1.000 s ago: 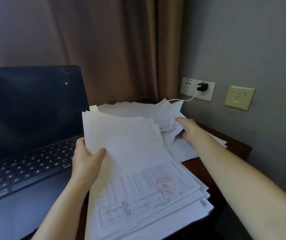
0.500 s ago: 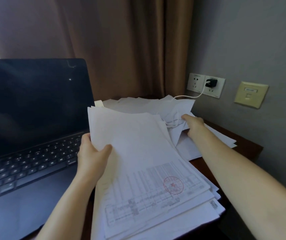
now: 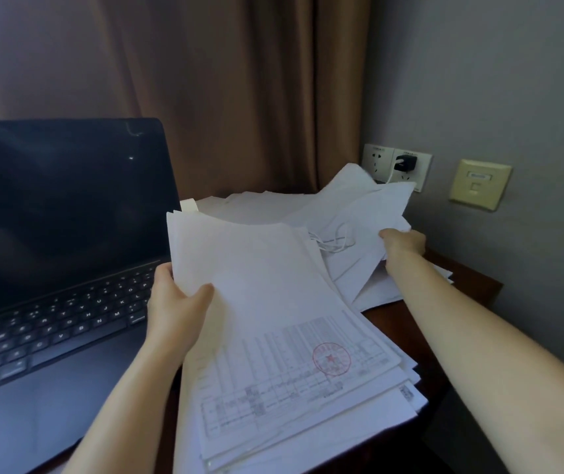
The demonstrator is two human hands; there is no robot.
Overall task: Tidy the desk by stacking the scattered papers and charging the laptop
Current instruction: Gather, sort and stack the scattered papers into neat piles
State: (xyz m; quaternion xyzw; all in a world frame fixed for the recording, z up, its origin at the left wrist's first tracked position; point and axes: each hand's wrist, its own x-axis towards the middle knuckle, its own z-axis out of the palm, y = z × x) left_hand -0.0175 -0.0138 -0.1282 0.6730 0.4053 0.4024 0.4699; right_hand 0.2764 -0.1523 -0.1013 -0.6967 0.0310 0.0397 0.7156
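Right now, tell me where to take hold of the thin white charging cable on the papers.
Probably pinch the thin white charging cable at its exposed loops, coming from above: they lie atop the loose white sheets. Its run to the black wall charger is mostly hidden behind raised sheets.

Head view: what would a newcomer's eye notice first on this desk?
The thick stack of papers at centre, gripped by the left hand, shows a red stamp. Left of it stands the open dark laptop; behind, the right hand grips loose sheets near a black charger in the wall socket.
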